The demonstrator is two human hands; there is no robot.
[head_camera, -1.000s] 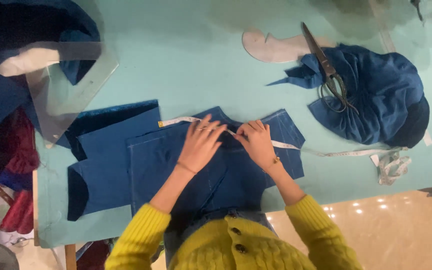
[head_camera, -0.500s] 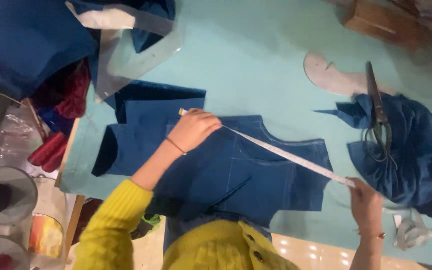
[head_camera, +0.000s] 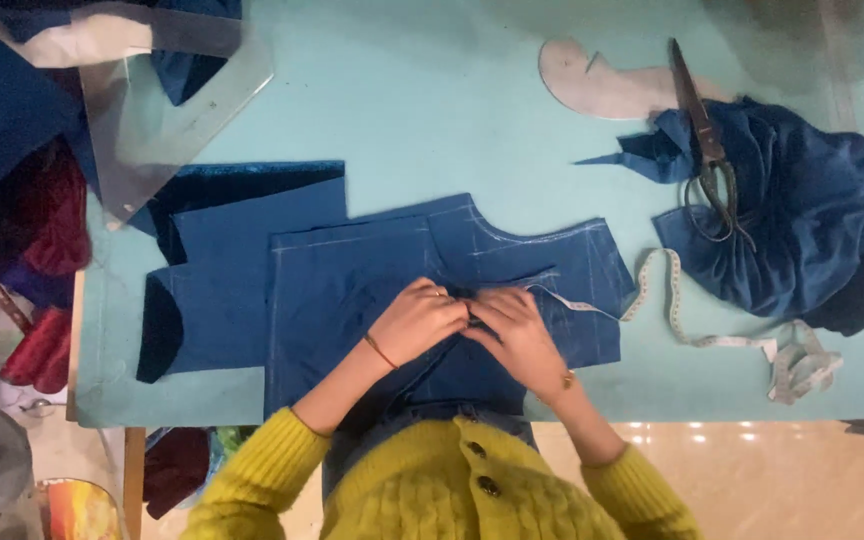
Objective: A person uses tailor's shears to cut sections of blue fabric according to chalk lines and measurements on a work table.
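Both hands (head_camera: 467,325) press together on blue cloth (head_camera: 352,280), tape measure (head_camera: 672,300) beside.

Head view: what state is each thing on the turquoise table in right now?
Blue chalk-marked fabric panel: spread flat.
White measuring tape: slack, loosely curled to the right.
Dark metal scissors: closed, lying on the bunched blue cloth.
Clear curved ruler: flat, overhanging the table corner.
Left hand, right hand: together on the panel.

You're in a tailoring workshop: pale teal cutting counter (head_camera: 402,90) w/ chalk-marked blue fabric pieces (head_camera: 372,270), big shears (head_camera: 704,140) on a fabric heap, measuring tape (head_camera: 692,335), clear curve ruler (head_camera: 167,110), paper pattern (head_camera: 602,85), cloth piles at the edges.
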